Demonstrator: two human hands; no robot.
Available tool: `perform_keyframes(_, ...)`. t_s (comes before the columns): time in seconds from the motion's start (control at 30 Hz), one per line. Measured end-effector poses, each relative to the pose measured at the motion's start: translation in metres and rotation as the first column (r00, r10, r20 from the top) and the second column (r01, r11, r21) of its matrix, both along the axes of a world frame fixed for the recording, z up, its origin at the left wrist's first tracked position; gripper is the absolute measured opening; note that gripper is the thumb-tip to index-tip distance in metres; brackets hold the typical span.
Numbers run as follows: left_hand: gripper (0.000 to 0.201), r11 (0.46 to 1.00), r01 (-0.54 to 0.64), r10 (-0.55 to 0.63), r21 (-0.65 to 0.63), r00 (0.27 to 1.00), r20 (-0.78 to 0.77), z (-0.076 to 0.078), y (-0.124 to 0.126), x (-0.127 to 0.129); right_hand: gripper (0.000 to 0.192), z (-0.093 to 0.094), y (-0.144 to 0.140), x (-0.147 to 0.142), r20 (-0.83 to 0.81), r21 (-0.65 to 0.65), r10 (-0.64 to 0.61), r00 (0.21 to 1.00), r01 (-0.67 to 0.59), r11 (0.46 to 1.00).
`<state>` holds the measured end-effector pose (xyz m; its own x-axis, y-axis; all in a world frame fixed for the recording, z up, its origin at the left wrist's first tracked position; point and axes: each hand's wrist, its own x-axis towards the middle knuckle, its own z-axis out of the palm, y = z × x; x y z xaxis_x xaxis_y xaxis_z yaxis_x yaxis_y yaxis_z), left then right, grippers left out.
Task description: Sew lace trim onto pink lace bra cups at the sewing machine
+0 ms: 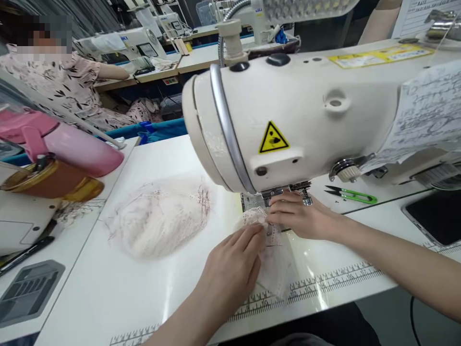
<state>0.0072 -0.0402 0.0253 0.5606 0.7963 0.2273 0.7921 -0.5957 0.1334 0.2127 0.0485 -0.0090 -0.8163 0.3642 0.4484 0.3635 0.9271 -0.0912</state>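
A strip of sheer white lace fabric [275,269] lies at the sewing machine's needle area and hangs down over the printed ruler. My left hand [234,262] grips its edge, fingers bent together on the lace. Just to the right, my right hand [306,216] is beside the presser foot, its curled fingertips on the same lace close to the metal needle plate [248,201]. The sewing machine [288,125] arches over both hands, and its head hides part of the needle area. A loose pile of white lace with dark red threads [162,216] rests to the left.
Green thread snips [355,194] and a black phone [435,216] lie on the right. At left are a pink bottle [75,144] and an amber cup [54,180]. A ruler strip [309,286] runs along the front edge. Another person [54,86] sits at the back left.
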Motion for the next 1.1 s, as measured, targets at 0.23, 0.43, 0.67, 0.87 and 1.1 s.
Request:
perform_keyframes(0.23, 0.041, 0.982, -0.021, 0.05, 0.185, 0.987, -0.154, -0.013, 0.017, 0.006, 0.034, 0.006, 0.003, 0.0, -0.004, 0.054, -0.08, 0.997, 0.08, 0.995)
perform_keyframes(0.43, 0.041, 0.99, 0.027, -0.006, 0.142, 0.99, -0.144, -0.021, 0.041, 0.002, 0.026, 0.003, 0.01, 0.002, -0.086, 0.066, -0.142, 0.986, 0.148, 0.987)
perform_keyframes(0.67, 0.04, 0.991, -0.011, 0.028, 0.13, 0.991, -0.13, -0.023, 0.05, -0.003, 0.029, 0.005, 0.008, 0.001, -0.021, 0.004, -0.185, 0.983, 0.185, 0.983)
perform_keyframes(0.87, 0.04, 0.994, -0.008, 0.021, 0.105, 0.992, -0.125, -0.021, 0.051, -0.002, 0.03, 0.007, 0.002, 0.001, 0.088, 0.003, -0.251, 0.964, 0.251, 0.968)
perform_keyframes(1.1, 0.04, 0.987, -0.009, 0.029, 0.159, 0.992, -0.121, -0.025, 0.05, -0.004, 0.032, 0.004, 0.005, 0.001, 0.031, -0.024, -0.212, 0.977, 0.213, 0.977)
